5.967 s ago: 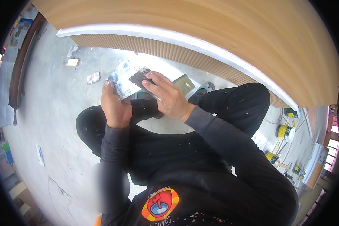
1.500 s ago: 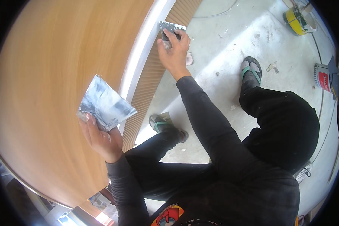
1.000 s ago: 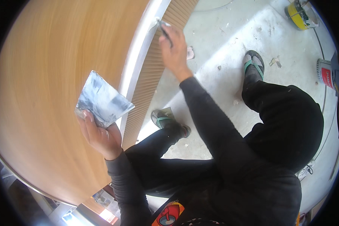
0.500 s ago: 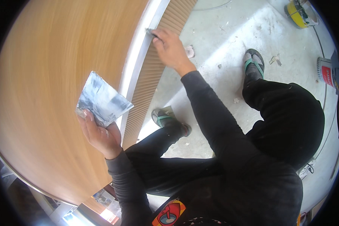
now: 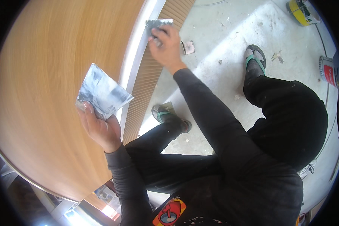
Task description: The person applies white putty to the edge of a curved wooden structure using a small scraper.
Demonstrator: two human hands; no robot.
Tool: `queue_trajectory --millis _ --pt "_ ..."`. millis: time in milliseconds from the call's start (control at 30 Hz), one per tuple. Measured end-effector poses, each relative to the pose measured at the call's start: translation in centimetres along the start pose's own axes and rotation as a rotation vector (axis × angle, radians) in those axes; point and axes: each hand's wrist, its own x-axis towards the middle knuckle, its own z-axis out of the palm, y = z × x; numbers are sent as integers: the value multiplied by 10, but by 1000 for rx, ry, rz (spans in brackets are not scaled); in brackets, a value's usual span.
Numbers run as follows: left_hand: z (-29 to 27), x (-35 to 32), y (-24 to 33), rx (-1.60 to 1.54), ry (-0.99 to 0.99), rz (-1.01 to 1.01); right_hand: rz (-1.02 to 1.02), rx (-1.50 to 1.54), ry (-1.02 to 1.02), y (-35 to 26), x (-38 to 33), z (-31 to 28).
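Note:
In my left hand (image 5: 101,128) is a flat metal putty plate (image 5: 104,92), smeared with white and grey paste. My fingers wrap its lower corner, and it is raised over the wood-grain panel (image 5: 56,105). Higher up, my right hand (image 5: 165,47) grips a small putty scraper (image 5: 158,24) with a broad, whitish edge. The scraper is over the upper part of the white edge strip (image 5: 130,67), reaching across toward the ribbed wood side (image 5: 141,90). Whether its blade touches the strip I cannot tell.
On the pale, dusty floor (image 5: 214,90) lie scraps and a pinkish-white chunk (image 5: 188,47). A yellow-and-black bucket (image 5: 300,13) stands at the far right, with a red-and-white tub (image 5: 329,71) nearer. My sandalled feet are beside the ribbed side.
My right hand has turned the scraper, so its flat blade now shows, and has shifted slightly off the strip's edge. My left hand keeps the plate nearly in place, slightly higher.

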Motion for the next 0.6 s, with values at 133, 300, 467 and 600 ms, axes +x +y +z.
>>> queue_trajectory --millis 133,300,467,600 --pt "-10 -2 -1 157 -27 73 -34 96 -143 -39 -51 -8" --pt "-11 -4 -2 104 56 69 126 194 -97 -22 -17 -18" --pt "-19 0 -8 147 41 111 289 279 -200 3 39 -21" --pt "-29 -2 -8 522 -9 229 177 100 -315 -11 23 -18"
